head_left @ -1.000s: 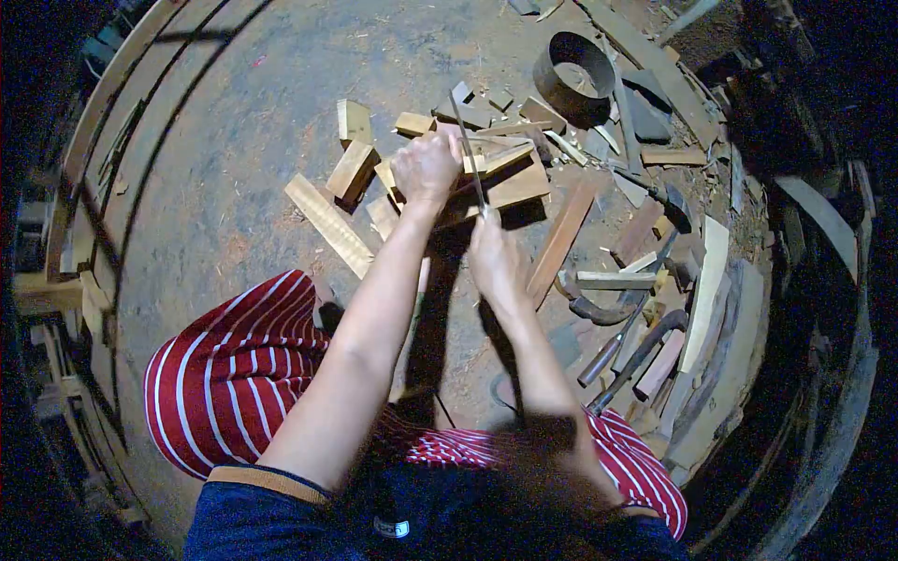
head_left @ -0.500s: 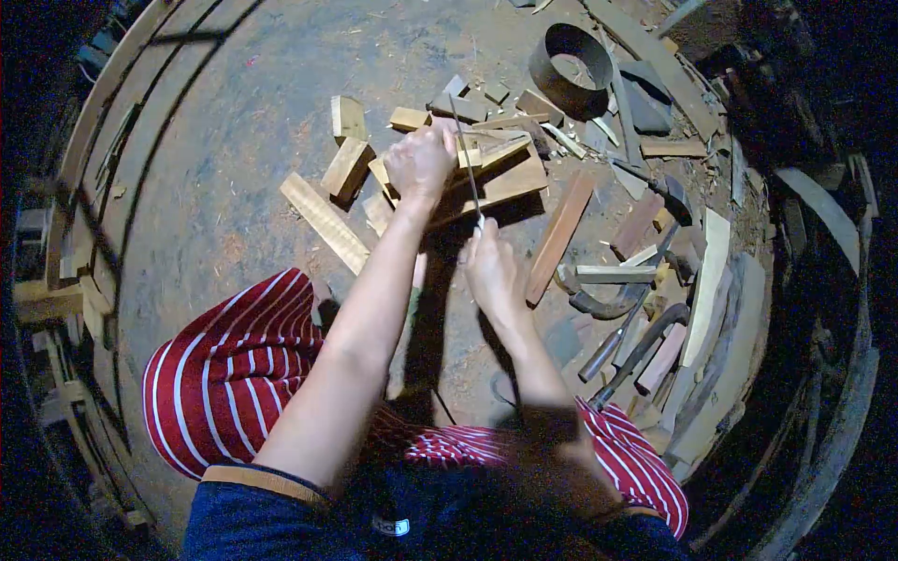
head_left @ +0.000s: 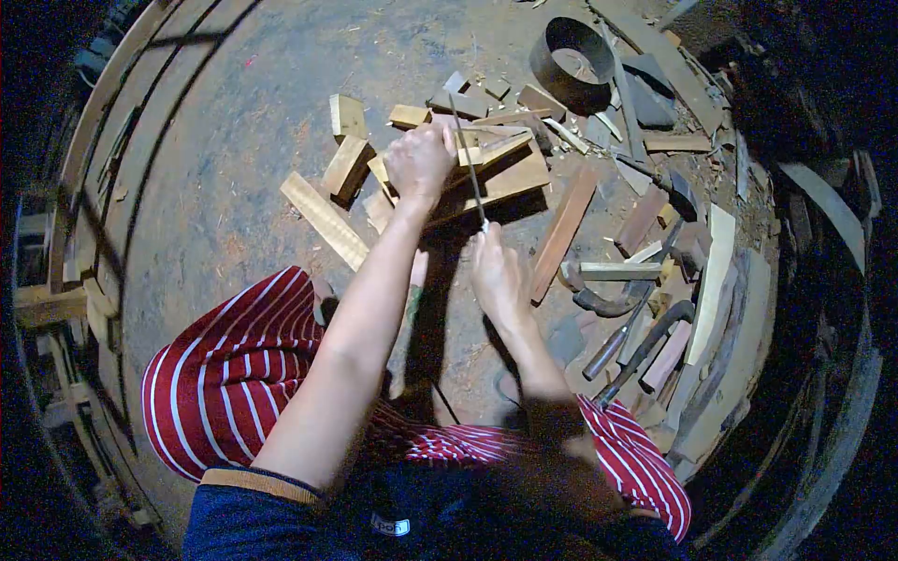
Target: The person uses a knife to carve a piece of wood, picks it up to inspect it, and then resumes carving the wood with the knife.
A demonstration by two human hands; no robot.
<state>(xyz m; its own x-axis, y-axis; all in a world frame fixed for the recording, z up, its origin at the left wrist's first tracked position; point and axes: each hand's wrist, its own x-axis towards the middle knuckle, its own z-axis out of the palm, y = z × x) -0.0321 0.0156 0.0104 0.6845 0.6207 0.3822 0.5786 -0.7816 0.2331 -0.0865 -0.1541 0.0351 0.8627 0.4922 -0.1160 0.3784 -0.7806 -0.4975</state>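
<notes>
My left hand [head_left: 418, 165] is closed on a light wood piece [head_left: 468, 157] that lies across a larger wooden block [head_left: 510, 182]. My right hand [head_left: 498, 271], lower and to the right, is closed around the pale handle end of a thin long tool [head_left: 472, 178], which looks like a saw or file. The tool's narrow blade runs up and away, crossing the wood just right of my left hand. Most of the handle is hidden in my fingers.
Short blocks [head_left: 347, 166] and a pale strip [head_left: 325, 221] lie to the left. A reddish bar [head_left: 564, 234], a dark metal ring [head_left: 572, 67], an adze-like tool [head_left: 675, 194] and a curved-handled tool [head_left: 645, 351] lie right, beside long offcuts [head_left: 713, 280].
My right hand has shifted slightly right with the thin tool. My left hand stays about where it was on the wood.
</notes>
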